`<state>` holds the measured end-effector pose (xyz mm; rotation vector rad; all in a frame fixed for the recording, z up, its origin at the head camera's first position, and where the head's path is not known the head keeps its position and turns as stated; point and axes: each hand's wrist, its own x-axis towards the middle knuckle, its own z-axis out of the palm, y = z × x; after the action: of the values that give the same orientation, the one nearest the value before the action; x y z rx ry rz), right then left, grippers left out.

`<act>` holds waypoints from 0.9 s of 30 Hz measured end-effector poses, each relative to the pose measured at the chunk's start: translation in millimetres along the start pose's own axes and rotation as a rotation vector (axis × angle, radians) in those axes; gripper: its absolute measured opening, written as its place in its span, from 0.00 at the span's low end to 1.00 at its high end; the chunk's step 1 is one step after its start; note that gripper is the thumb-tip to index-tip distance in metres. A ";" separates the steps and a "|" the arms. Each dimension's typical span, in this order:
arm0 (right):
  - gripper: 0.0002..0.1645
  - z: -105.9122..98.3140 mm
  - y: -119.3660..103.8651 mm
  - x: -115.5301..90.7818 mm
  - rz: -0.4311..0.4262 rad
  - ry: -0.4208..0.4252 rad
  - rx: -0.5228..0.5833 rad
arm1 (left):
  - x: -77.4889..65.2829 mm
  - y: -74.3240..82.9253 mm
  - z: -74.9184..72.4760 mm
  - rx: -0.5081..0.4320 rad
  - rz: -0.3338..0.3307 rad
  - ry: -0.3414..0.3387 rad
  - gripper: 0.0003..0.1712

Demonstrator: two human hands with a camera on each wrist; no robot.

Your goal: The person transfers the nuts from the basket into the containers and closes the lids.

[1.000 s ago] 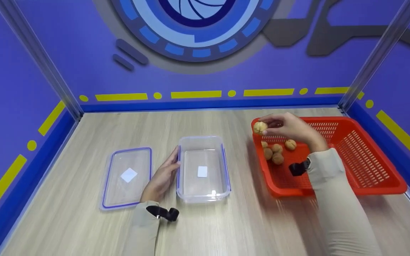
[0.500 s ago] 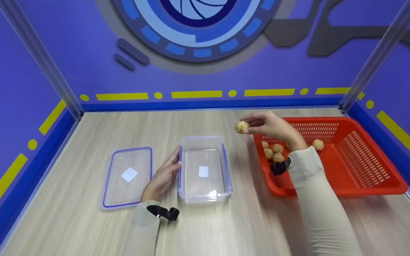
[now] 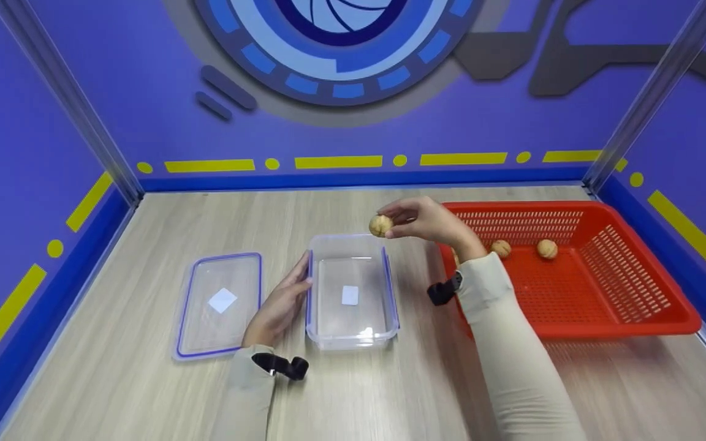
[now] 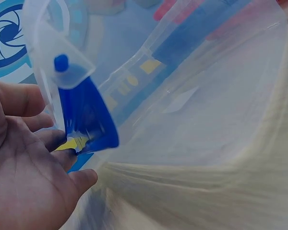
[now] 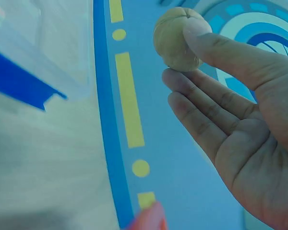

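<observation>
My right hand (image 3: 429, 223) pinches a walnut (image 3: 381, 225) between thumb and fingertips, above the far right corner of a clear plastic food container (image 3: 353, 337). In the right wrist view, the walnut (image 5: 177, 40) sits at the tips of the thumb and fingers. My left hand (image 3: 279, 306) rests against the container's left side, its fingers extended. The left wrist view shows these fingers (image 4: 53, 139) beside a blue clip flap (image 4: 89, 115) on that side. Two walnuts (image 3: 547, 249) show plainly in the red basket (image 3: 573, 331); my right forearm hides the basket's left part.
A clear lid (image 3: 221, 331) with a blue seal lies flat on the wooden table (image 3: 236, 214), left of my left hand. The basket stands at the right. Blue printed walls (image 3: 353, 141) close off the back and both sides.
My right hand has carried the walnut left, from over the basket's left rim to the container's far right corner. My left hand, the container and the lid stay in place.
</observation>
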<state>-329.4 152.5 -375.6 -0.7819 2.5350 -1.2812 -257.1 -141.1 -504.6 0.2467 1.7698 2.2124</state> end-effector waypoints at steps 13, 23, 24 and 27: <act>0.25 38.0 4.6 22.9 -0.046 -0.033 0.039 | 0.9 -0.8 -1.2 0.009 0.016 -0.027 0.37; 0.23 64.2 4.1 36.6 -0.023 -0.024 0.047 | 0.0 0.5 -1.5 0.017 0.010 -0.012 0.37; 0.23 66.4 4.6 37.7 -0.017 -0.023 0.041 | 0.3 0.1 -1.5 0.017 0.010 -0.013 0.37; 0.24 72.5 5.9 40.5 0.002 -0.023 0.039 | 1.5 -1.1 -1.4 0.005 0.014 -0.017 0.37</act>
<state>-336.9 83.6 -421.7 -0.7822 2.4842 -1.3089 -258.8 -141.6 -506.0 0.2787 1.7697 2.2092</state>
